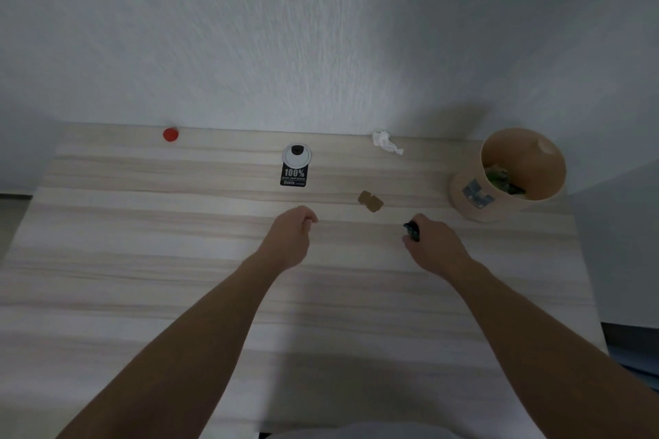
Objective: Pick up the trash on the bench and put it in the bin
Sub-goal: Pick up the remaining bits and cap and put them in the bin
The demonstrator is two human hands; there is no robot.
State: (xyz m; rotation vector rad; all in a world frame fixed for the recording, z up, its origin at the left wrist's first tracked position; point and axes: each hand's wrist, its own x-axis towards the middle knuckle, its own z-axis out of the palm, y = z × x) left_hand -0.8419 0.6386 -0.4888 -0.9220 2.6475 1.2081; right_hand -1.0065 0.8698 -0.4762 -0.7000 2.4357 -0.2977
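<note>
Partly done: the bin (513,175), two o'clock, holds scraps (502,179). The right hand (437,244) pinches a small dark piece (412,231), perhaps plastic, in its fingers (422,222). The left hand (290,235) is loosely curled, empty. On the surface (142,224) remain a brown scrap (371,201), tissue (385,142), black tag (294,167) and red cap (170,135).

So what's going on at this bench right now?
A person is clearing trash off the bench. Their right hand grips a small dark item, short of the bin at the right, which has green scraps in it. The left hand hovers loosely curled and holds nothing. A brown card, a tag, a tissue and a red cap lie on the bench.
</note>
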